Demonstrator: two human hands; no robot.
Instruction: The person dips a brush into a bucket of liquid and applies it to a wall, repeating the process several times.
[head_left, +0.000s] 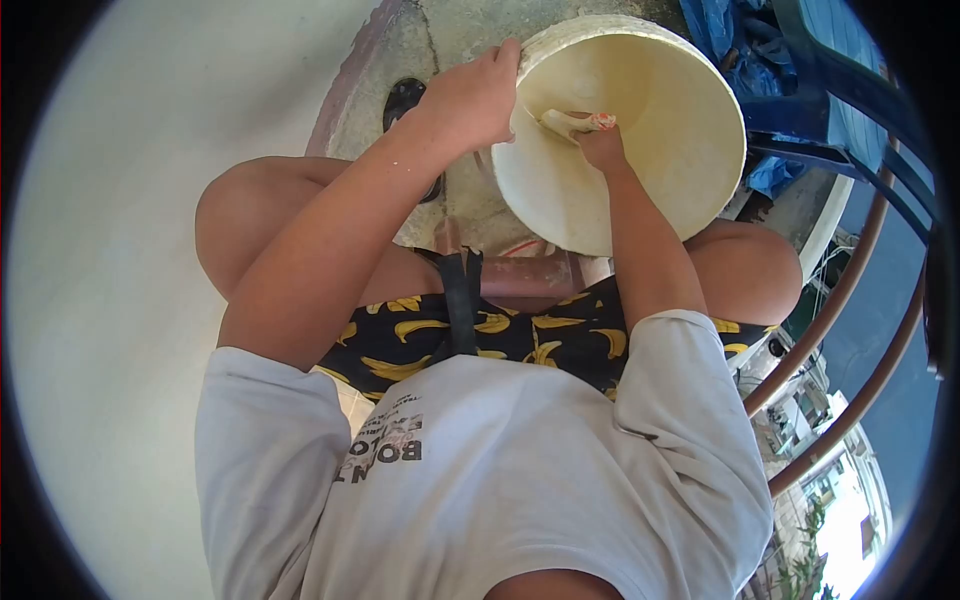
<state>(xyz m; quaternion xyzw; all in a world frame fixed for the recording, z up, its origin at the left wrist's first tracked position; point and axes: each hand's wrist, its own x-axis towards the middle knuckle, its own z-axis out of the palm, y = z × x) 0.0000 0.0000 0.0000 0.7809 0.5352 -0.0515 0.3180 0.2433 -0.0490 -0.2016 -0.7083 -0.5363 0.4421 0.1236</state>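
Observation:
A large cream-coloured bucket lies tilted in front of my knees, its open mouth (735, 180) towards me. My left hand (478, 97) grips the bucket's rim at its left side, the fingers wrapped over the edge. Inside the bucket, my right hand (602, 148) is closed on a whitish tool (568, 124) with red marks near its end. The tool lies close to the bucket's inner wall; its exact shape is partly hidden by my fingers.
A blue plastic chair (860, 90) and blue plastic sheeting (775, 175) are at the upper right. Brown railing bars (838, 300) curve down the right side. A black sandal (403, 98) is on the floor beside my left arm, and a pale wall (130, 300) fills the left.

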